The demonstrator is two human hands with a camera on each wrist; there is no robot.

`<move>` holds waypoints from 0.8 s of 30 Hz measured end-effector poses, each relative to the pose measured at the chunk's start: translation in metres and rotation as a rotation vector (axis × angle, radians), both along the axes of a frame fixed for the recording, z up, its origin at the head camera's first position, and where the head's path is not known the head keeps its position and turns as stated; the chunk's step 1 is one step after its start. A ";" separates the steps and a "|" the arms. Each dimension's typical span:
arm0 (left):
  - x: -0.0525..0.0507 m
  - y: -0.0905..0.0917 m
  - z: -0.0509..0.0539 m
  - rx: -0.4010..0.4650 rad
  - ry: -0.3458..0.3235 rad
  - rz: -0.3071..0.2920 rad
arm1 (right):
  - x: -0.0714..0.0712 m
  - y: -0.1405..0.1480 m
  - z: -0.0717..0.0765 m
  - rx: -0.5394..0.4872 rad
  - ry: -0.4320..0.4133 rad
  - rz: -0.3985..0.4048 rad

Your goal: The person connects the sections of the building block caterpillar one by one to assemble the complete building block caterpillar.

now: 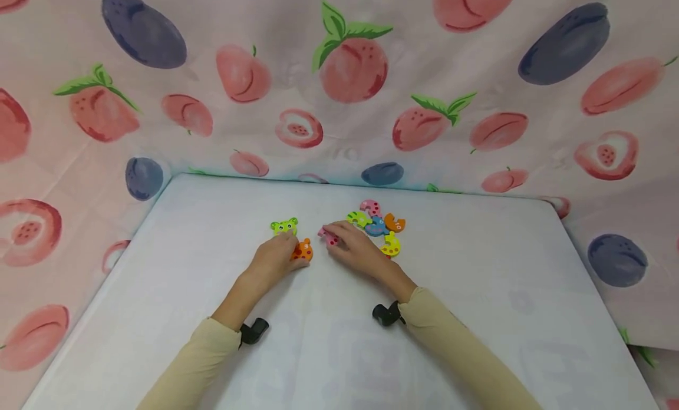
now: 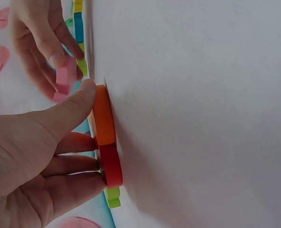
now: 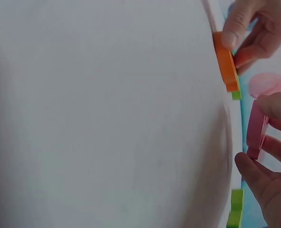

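My left hand (image 1: 273,258) holds an orange animal-shaped piece with red dots (image 1: 303,251) on the white table, its thumb along the orange edge. In the left wrist view its other fingertips touch a red piece (image 2: 110,166) butted against the orange one. A green piece with a frog-like face (image 1: 284,227) lies just beyond that hand. Right of it, my right hand (image 1: 356,247) pinches a pink spotted piece (image 3: 257,124) between thumb and fingers, lifted a little off the table. The fingers partly hide the pink piece in the head view.
Beyond the right hand lies a cluster of flat pieces: pink (image 1: 372,207), green (image 1: 358,219), blue (image 1: 376,226), orange (image 1: 395,222) and yellow (image 1: 391,245). A fruit-print cloth (image 1: 339,139) rises behind the white table (image 1: 318,339).
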State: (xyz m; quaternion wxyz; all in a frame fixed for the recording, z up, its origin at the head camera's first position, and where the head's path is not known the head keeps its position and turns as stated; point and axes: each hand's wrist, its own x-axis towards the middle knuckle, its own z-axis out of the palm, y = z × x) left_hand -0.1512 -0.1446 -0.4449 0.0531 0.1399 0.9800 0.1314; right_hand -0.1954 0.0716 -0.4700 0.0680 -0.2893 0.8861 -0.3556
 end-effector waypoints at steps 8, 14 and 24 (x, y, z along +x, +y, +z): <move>0.000 0.000 -0.002 0.006 0.006 -0.002 | -0.005 -0.026 -0.004 0.041 -0.017 0.079; 0.001 -0.001 -0.001 -0.007 0.014 0.002 | -0.008 -0.035 -0.004 0.079 -0.025 0.104; 0.001 -0.001 0.000 -0.007 0.033 -0.016 | -0.008 -0.039 -0.009 0.130 0.012 0.144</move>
